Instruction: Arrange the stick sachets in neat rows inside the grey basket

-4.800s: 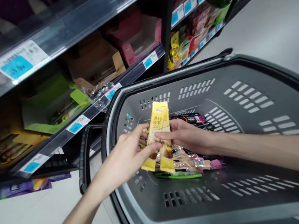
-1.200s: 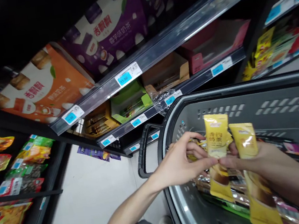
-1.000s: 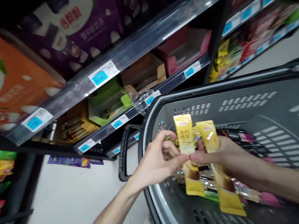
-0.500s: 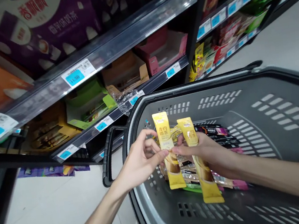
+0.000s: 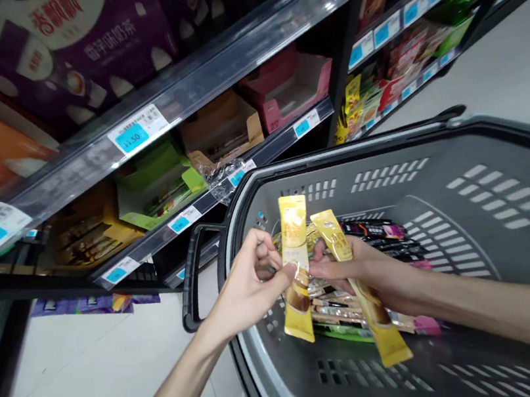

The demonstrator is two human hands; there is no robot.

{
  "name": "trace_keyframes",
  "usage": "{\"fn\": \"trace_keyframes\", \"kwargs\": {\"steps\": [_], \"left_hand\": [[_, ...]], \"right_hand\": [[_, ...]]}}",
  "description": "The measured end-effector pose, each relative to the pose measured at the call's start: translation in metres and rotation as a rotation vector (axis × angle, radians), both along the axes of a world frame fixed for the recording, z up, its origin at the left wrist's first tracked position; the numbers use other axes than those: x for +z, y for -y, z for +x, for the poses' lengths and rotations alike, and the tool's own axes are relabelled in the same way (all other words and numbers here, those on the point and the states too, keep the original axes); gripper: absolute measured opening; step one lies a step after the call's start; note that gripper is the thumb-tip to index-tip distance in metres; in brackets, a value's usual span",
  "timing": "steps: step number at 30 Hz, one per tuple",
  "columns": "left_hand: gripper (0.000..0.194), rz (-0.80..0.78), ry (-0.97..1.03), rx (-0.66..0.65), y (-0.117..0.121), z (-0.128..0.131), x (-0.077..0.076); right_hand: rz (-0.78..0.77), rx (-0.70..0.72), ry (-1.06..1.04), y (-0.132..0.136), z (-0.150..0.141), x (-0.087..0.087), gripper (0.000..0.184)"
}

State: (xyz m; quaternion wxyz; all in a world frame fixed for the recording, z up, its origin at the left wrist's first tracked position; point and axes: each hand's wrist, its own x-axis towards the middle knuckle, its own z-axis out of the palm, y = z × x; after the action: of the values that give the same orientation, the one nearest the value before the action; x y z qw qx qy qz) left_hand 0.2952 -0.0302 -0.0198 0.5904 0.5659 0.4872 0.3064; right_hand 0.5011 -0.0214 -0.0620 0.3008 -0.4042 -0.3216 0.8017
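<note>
While the left hand [image 5: 248, 287] pinches one yellow sachet [image 5: 295, 267] at mid-frame, its long axis near upright, the right hand [image 5: 360, 270] just beside grips a second sachet [image 5: 363, 290] slanting lower right, both above the grey basket [image 5: 467, 354].

"11.50" is read on the blue price tag [image 5: 138, 130] on the shelf rail. Above that tag, "香飘飘" and "香芋味奶茶" are printed on the purple carton [image 5: 85, 33]. Other tags are illegible
</note>
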Motion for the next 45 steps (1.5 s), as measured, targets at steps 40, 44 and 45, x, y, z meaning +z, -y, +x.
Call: {"fn": "trace_keyframes", "kwargs": {"steps": [40,44,45], "left_hand": [[0.040,-0.188,0.111,0.076,-0.002,-0.002,0.000],[0.028,-0.122,-0.060,0.100,-0.002,0.002,0.003],[0.027,-0.105,-0.063,0.121,-0.002,0.003,0.004]], "right_hand": [[-0.042,-0.113,0.090,-0.008,0.000,-0.003,0.032],[0.011,-0.126,-0.014,-0.005,0.001,0.003,0.017],[-0.001,-0.131,-0.040,-0.005,0.001,0.005,0.016]]}}
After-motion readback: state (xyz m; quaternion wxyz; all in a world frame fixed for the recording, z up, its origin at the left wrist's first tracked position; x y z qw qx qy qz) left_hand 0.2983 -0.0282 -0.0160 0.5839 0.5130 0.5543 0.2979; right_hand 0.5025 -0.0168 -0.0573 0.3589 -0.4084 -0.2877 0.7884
